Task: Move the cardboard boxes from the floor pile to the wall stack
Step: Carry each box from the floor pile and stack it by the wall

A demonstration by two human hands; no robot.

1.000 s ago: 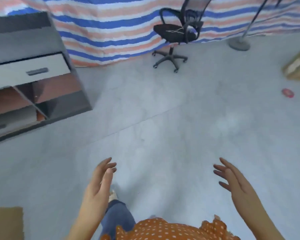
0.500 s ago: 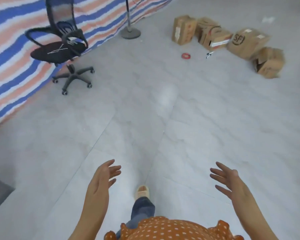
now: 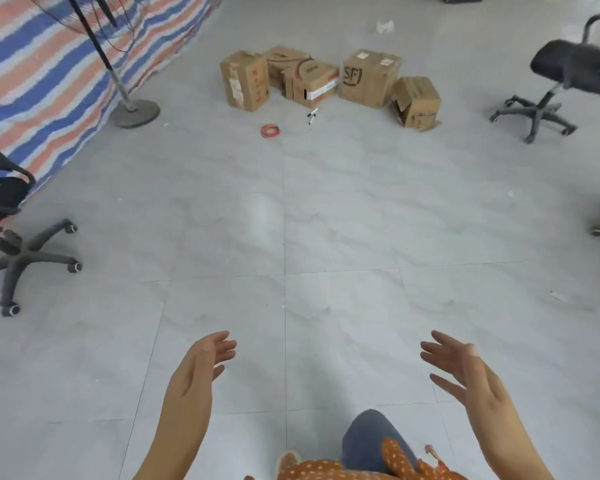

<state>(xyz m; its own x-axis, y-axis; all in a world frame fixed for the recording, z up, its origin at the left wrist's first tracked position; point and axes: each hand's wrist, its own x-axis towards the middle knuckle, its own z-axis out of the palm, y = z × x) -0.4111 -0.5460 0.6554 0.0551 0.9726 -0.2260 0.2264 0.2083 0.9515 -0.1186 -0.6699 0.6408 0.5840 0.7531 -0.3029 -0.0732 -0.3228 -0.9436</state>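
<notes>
Several brown cardboard boxes lie in a loose pile on the grey floor far ahead: a tall one (image 3: 245, 81) at the left, a taped one (image 3: 310, 84) beside it, a large printed one (image 3: 369, 77), and a small torn one (image 3: 417, 102) at the right. My left hand (image 3: 201, 367) and my right hand (image 3: 463, 370) hang in front of me at the bottom of the view, palms facing each other, fingers relaxed and holding nothing. Both are well short of the boxes. The wall stack is out of view.
A fan stand (image 3: 134, 112) rises by the striped tarp (image 3: 49, 74) at the left. Black office chairs stand at the left edge (image 3: 18, 251) and at the far right (image 3: 561, 84). A red coil (image 3: 270, 130) and a small marker (image 3: 311, 116) lie before the boxes.
The view has swung right, from the shelf unit and tarp to the box pile, which now lies straight ahead. Both hands stay open and empty in front of me.
</notes>
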